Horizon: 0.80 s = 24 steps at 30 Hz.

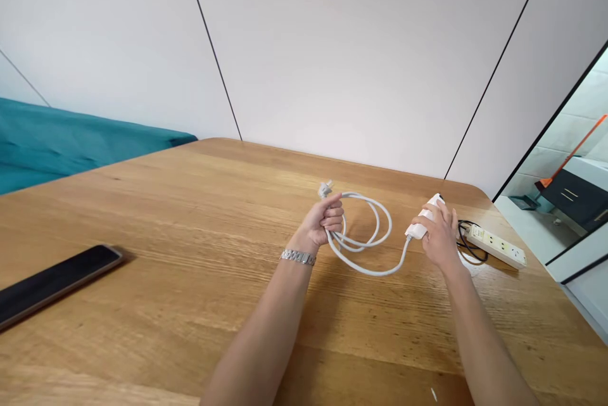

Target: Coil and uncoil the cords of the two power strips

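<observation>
A white cable (373, 273) runs in loose loops between my two hands, just above the wooden table. My left hand (323, 221) is closed around the gathered cable, thumb on top, with a metal watch band on the wrist. Beyond the thumb sticks out the cable's plug (325, 189), its prongs pointing up. At the cable's other end is a white power strip (418, 229), with my right hand (439, 228) wrapped over it from above. My fingers and palm hide part of that strip.
Right of my right hand lies another power strip (498, 246) with a black cord (476, 258). A dark phone (57, 282) rests at the left of the table (166, 342). A teal sofa (85, 140), a pale wall (332, 64) and an orange-handled broom (572, 151) are farther off.
</observation>
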Each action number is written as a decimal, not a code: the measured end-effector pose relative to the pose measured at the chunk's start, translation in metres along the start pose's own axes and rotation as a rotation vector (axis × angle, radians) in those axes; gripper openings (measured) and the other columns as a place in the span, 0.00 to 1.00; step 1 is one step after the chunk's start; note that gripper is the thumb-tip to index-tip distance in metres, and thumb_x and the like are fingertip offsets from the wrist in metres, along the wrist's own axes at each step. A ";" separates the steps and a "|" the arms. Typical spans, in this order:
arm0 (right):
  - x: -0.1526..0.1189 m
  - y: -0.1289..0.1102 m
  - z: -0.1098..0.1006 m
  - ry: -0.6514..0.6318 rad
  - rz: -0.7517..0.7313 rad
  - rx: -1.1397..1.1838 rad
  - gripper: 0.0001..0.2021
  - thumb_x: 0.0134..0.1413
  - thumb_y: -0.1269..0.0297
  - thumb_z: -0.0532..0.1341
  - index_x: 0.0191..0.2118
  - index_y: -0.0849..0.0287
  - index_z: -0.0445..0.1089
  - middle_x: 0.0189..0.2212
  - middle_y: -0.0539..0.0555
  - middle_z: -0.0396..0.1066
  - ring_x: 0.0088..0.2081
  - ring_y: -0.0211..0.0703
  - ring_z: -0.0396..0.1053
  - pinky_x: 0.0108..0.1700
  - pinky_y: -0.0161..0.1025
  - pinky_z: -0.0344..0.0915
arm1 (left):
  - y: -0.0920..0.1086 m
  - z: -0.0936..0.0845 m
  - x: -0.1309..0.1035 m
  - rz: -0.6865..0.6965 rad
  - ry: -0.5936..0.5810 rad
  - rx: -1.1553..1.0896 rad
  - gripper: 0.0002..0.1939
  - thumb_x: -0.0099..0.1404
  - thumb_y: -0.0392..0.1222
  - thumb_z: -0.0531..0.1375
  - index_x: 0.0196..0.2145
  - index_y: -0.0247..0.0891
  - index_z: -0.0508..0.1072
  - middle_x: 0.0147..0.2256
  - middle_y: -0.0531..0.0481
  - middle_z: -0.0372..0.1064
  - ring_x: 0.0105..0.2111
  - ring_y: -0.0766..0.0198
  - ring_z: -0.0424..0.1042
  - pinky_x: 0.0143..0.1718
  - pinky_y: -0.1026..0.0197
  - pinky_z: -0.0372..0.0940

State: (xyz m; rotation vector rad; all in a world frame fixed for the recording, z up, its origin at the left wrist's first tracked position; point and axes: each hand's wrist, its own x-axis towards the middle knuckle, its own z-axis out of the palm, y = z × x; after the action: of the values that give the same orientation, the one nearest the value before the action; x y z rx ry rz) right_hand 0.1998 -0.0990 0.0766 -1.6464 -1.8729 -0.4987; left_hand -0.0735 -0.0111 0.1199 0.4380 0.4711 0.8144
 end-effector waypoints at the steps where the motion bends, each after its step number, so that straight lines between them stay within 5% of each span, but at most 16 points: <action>1: 0.001 -0.003 -0.003 0.008 -0.036 0.011 0.21 0.42 0.82 0.54 0.37 0.50 0.76 0.52 0.55 0.65 0.63 0.58 0.48 0.63 0.65 0.40 | -0.003 -0.007 0.007 -0.055 -0.009 0.009 0.23 0.73 0.42 0.46 0.19 0.39 0.49 0.14 0.65 0.34 0.07 0.78 0.37 0.07 0.75 0.40; 6: 0.006 -0.030 -0.011 0.011 -0.249 0.104 0.22 0.46 0.82 0.53 0.37 0.50 0.77 0.54 0.53 0.64 0.64 0.54 0.48 0.64 0.55 0.46 | -0.006 -0.023 0.014 -0.130 -0.074 0.154 0.17 0.70 0.42 0.53 0.23 0.37 0.57 0.15 0.65 0.37 0.08 0.79 0.39 0.08 0.76 0.41; 12: 0.006 -0.063 -0.019 0.030 -0.379 0.145 0.22 0.50 0.80 0.53 0.40 0.48 0.76 0.55 0.52 0.64 0.65 0.53 0.46 0.65 0.55 0.47 | 0.002 -0.030 0.006 0.060 0.197 0.476 0.11 0.65 0.41 0.59 0.28 0.37 0.61 0.17 0.63 0.46 0.09 0.80 0.40 0.09 0.76 0.39; 19: 0.009 -0.051 -0.022 0.023 -0.301 0.204 0.23 0.46 0.84 0.51 0.39 0.54 0.76 0.52 0.57 0.64 0.66 0.54 0.46 0.63 0.54 0.53 | -0.007 -0.053 0.018 0.245 0.440 0.771 0.11 0.66 0.40 0.56 0.28 0.39 0.56 0.15 0.65 0.42 0.11 0.77 0.43 0.13 0.73 0.44; 24: 0.009 -0.066 -0.016 -0.179 -0.400 0.253 0.22 0.47 0.84 0.53 0.41 0.56 0.75 0.54 0.58 0.65 0.66 0.53 0.46 0.64 0.53 0.52 | -0.025 -0.063 0.037 0.270 0.540 1.190 0.11 0.65 0.47 0.56 0.31 0.36 0.65 0.16 0.59 0.53 0.15 0.70 0.58 0.19 0.67 0.55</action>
State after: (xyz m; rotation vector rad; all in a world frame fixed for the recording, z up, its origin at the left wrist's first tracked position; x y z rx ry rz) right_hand 0.1373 -0.1129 0.1013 -1.1876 -2.3070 -0.2621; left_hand -0.0720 0.0142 0.0471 1.4132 1.4334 0.8427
